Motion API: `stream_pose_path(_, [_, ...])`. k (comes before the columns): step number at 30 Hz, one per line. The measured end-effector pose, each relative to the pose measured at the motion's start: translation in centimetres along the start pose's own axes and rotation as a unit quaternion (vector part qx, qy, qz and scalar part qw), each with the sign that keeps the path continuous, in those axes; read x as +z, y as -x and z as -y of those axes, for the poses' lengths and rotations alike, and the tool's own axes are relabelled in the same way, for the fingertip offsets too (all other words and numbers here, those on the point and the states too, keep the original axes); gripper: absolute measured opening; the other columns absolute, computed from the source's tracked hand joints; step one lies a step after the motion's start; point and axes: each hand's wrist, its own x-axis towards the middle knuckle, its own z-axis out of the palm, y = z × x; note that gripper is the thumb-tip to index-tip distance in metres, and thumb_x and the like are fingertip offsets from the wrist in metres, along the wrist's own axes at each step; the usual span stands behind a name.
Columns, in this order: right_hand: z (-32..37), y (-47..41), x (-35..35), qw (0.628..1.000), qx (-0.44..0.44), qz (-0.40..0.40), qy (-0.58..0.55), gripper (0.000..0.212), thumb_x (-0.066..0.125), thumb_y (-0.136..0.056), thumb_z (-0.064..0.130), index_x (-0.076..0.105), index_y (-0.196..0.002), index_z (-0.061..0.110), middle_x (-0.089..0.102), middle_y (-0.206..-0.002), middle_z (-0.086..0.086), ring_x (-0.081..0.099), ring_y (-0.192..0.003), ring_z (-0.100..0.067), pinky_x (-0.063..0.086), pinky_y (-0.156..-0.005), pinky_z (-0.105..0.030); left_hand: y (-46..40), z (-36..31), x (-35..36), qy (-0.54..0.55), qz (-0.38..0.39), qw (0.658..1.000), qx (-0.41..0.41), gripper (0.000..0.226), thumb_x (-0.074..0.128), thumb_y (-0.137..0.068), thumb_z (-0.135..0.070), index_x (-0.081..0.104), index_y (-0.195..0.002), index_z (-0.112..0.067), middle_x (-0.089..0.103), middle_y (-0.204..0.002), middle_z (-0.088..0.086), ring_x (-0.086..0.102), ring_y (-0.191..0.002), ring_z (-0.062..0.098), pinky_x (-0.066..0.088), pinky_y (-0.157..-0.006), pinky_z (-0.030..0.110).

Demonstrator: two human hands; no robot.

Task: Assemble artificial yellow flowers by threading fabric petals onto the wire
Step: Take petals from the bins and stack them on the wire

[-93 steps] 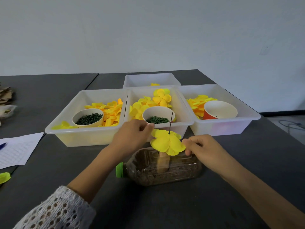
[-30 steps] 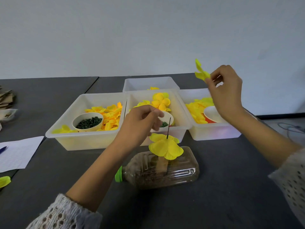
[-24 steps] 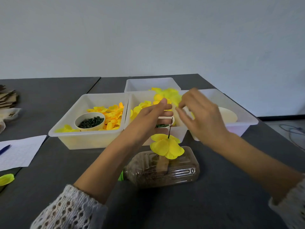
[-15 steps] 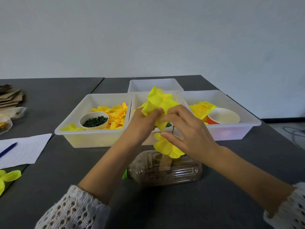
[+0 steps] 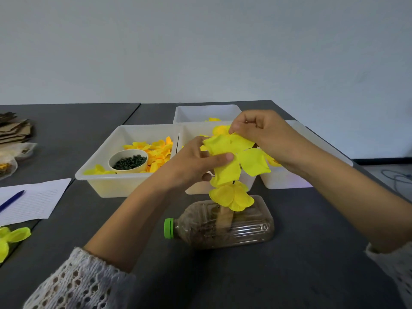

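Now both hands (image 5: 191,161) pinching petal piece (image 5: 236,157), tilted over upright wire (image 5: 233,182)

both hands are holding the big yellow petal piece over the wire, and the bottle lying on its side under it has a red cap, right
Not quite: the cap is green, not red, as the head view shows. The rest holds: the left hand and right hand both hold the yellow petal piece above the bottle lying on its side.

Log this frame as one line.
step: threading | left hand: pinches petal piece | right hand: pinches same piece | earlier petals: on wire | base: bottle
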Motion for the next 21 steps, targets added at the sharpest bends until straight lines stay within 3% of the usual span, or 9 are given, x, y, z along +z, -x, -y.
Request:
stream_pose_path(2, [-0.6,-0.1,-0.4,0.998,0.041,-0.043,-0.024,0.016,0.058,-0.095,0.015,0.064,-0.08,0.014,0.062,-0.072,-0.004,0.054,-0.059,-0.011,0.045,-0.057,-0.023,-0.1,0.4,-0.3,0.01,-0.017,1.0,-0.01,0.052,0.073,-0.083,-0.025,0.049,-0.126,-0.012,0.066,-0.095,0.007,0.063,-0.072,0.012,0.051,-0.061,0.025])
stream_pose_path(4, [-1.4,0.1,-0.8,0.994,0.077,-0.068,-0.03,0.013,0.059,-0.094,0.017,0.063,-0.083,0.014,0.059,-0.071,-0.006,0.05,-0.054,-0.013,0.042,-0.053,-0.025,-0.1,0.9,-0.4,0.029,-0.02,0.999,-0.024,0.041,0.072,-0.087,-0.019,0.05,-0.121,-0.017,0.064,-0.085,0.001,0.059,-0.065,0.006,0.046,-0.053,0.02])
stream_pose_path(7, [-2.6,0.7,-0.6,0.99,0.119,-0.055,-0.05,0.011,0.058,-0.095,0.016,0.061,-0.084,0.015,0.052,-0.071,-0.013,0.042,-0.049,-0.016,0.037,-0.045,-0.022,-0.1,1.4,-0.3,0.053,-0.034,0.997,-0.032,0.029,0.068,-0.09,-0.015,0.052,-0.114,-0.021,0.066,-0.09,0.003,0.063,-0.066,0.007,0.046,-0.051,0.019])
stream_pose_path(10, [-3.4,1.3,-0.4,0.98,0.158,-0.034,-0.117,0.016,0.053,-0.096,0.01,0.057,-0.08,0.014,0.044,-0.063,-0.007,0.033,-0.042,-0.012,0.028,-0.041,-0.019,-0.4,1.4,-0.1,0.051,-0.073,0.995,-0.043,0.026,0.062,-0.096,-0.018,0.052,-0.12,-0.02,0.066,-0.096,0.003,0.065,-0.068,0.008,0.049,-0.051,0.02])
stream_pose_path(12, [-3.7,1.7,-0.5,0.974,0.17,-0.05,-0.138,0.018,0.051,-0.095,0.007,0.053,-0.079,0.013,0.038,-0.06,-0.004,0.028,-0.039,-0.01,0.023,-0.041,-0.018,-0.4,1.3,0.0,0.036,-0.078,0.995,-0.054,0.02,0.057,-0.099,-0.031,0.055,-0.116,-0.022,0.066,-0.088,-0.002,0.065,-0.065,0.006,0.047,-0.049,0.021])
stream_pose_path(14, [-4.0,2.0,-0.5,0.968,0.17,-0.086,-0.164,0.019,0.05,-0.095,0.004,0.05,-0.079,0.014,0.034,-0.062,-0.006,0.024,-0.041,-0.011,0.02,-0.042,-0.02,-0.1,1.3,0.1,-0.015,-0.054,0.995,-0.081,0.031,0.048,-0.097,-0.054,0.059,-0.106,-0.026,0.065,-0.078,-0.008,0.062,-0.061,0.005,0.043,-0.045,0.018])
stream_pose_path(16, [-4.3,2.3,-0.5,0.959,0.16,-0.123,-0.2,0.019,0.05,-0.095,0.003,0.048,-0.08,0.015,0.033,-0.064,-0.006,0.022,-0.043,-0.013,0.019,-0.042,-0.022,0.2,1.5,0.5,-0.062,-0.028,0.993,-0.098,0.041,0.042,-0.094,-0.064,0.062,-0.093,-0.028,0.06,-0.071,-0.009,0.053,-0.053,0.003,0.039,-0.041,0.013])
stream_pose_path(21, [-4.8,2.8,-0.1,0.951,0.14,-0.16,-0.225,0.021,0.051,-0.095,0.005,0.049,-0.079,0.018,0.035,-0.061,-0.002,0.024,-0.043,-0.012,0.019,-0.043,-0.022,0.2,2.0,1.1,-0.069,-0.014,0.997,-0.026,0.039,0.047,-0.102,-0.035,0.063,-0.073,-0.015,0.045,-0.055,-0.011,0.035,-0.044,0.002,0.03,-0.042,0.01])
